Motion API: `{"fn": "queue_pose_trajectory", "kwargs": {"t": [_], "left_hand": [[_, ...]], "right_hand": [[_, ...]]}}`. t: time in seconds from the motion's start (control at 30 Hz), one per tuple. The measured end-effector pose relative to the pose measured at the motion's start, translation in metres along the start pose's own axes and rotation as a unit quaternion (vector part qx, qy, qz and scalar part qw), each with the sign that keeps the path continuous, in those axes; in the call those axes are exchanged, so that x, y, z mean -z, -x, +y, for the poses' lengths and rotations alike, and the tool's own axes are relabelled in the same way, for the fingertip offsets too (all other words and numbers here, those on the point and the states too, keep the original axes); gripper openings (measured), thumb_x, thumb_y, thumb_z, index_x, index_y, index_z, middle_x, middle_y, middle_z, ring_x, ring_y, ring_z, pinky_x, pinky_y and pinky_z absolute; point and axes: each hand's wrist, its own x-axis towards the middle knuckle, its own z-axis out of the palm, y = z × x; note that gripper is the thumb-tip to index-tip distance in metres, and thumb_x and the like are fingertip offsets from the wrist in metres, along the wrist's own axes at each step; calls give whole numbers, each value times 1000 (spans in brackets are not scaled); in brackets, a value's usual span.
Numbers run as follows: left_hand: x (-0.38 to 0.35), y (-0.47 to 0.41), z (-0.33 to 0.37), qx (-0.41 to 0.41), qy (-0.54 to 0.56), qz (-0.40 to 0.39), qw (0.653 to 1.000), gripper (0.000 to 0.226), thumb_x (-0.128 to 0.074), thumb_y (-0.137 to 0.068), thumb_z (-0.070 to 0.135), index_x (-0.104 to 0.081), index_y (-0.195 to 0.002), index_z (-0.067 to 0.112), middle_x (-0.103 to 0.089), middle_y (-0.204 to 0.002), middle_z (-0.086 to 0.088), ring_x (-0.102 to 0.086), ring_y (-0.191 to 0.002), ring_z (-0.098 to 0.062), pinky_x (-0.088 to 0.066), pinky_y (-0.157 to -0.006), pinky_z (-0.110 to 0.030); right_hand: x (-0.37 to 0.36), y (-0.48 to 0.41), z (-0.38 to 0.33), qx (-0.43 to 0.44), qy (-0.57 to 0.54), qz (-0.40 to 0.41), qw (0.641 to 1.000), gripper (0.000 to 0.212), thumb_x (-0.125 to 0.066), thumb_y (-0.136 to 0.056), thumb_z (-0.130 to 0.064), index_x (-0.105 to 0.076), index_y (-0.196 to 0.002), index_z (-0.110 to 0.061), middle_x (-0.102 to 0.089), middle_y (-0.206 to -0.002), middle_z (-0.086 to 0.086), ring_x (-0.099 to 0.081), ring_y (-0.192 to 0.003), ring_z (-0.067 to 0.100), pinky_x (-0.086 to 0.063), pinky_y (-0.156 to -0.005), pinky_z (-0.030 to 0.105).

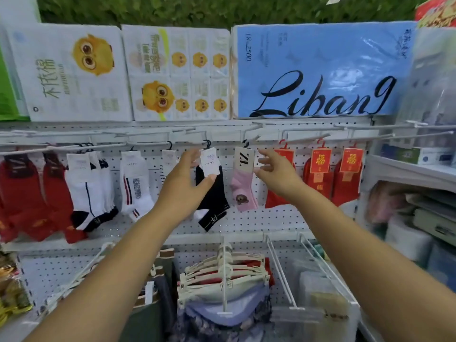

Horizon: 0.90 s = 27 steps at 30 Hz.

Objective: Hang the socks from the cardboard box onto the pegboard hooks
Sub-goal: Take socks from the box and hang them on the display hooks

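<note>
Black sock [214,201] with a white toe hangs by its small black hanger hook [206,143] from a white prong near the middle of the pegboard [259,218]. Your left hand [187,178] pinches the white card [209,164] at the sock's top, with the thumb under the card's lower edge and the fingers curled at its upper left side. Your right hand [274,171] is spread, fingers straight and apart, holding nothing. It sits just right of the pink sock [243,191]; whether the fingertips touch that sock's card cannot be told. Your hands are apart, with the black sock and the pink sock between them. The pink sock hangs one position to the right and has a bear patch near the heel. Further right are red socks [318,178] with red-and-gold cards. Left of your left hand are white striped socks [135,183], then more white and red pairs in the same row. A shelf above carries tissue packs, one of them a blue pack [320,50]. Below the sock row, cream hangers [222,270] with folded garments hang on a lower prong.
</note>
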Motion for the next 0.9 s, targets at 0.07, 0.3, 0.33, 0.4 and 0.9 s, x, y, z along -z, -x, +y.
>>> {"fn": "queue_pose_trajectory", "kwargs": {"t": [0.07,0.3,0.33,0.4,0.9], "left_hand": [[-4,26,-4,0,6,-6,1000,63,-65,-97,32,-34,-152,28,-44,-152,15,-42,-131,3,-31,-104,-22],[-31,141,-10,23,83,-44,995,50,-67,-95,31,-49,-141,34,-58,-132,20,-52,-124,5,-39,-101,-17],[-37,158,-11,24,87,-56,994,48,-67,-95,31,-51,-140,33,-59,-131,20,-52,-123,6,-39,-100,-13],[-51,191,-14,31,92,-91,991,46,-66,-96,30,-53,-140,32,-59,-134,17,-50,-124,8,-35,-99,-7],[-221,414,27,67,62,-369,925,37,-65,-96,29,-61,-133,23,-55,-128,18,-51,-123,-7,-34,-99,-11]], "right_hand": [[0,32,-1,4,8,7,1000,51,-63,-98,-18,-48,-147,-22,-57,-141,0,-57,-122,15,-50,-102,36],[-7,190,27,40,84,29,995,38,-64,-97,-33,-61,-135,-28,-56,-126,-24,-51,-120,-4,-40,-105,20],[-5,214,35,38,106,30,993,39,-64,-97,-32,-61,-136,-26,-55,-128,-23,-47,-119,-7,-38,-105,18],[0,260,52,19,124,38,991,40,-66,-96,-31,-62,-134,-22,-57,-130,-18,-46,-117,-9,-38,-102,14],[85,613,186,-396,122,121,902,41,-72,-91,-30,-65,-130,-19,-66,-127,-6,-62,-116,12,-51,-101,38]]}}
